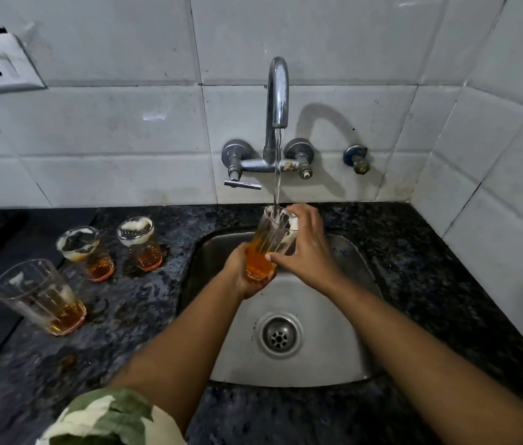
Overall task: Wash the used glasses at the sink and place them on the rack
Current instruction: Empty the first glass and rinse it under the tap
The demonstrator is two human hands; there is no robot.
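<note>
counter [414, 284] – black speckled | tiles [125, 123] – white | sleeve [109, 419] – green-cream camouflage

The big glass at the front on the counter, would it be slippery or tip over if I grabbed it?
The big glass looks like clear glass, so it would probably break if dropped. It is tall with only a little amber drink at the bottom, so it may tip if nudged near the rim. The counter around it looks wet, so it could slide or feel slippery.

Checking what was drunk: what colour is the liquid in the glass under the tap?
Amber-orange, in the clear glass the left hand holds; head view.
</note>
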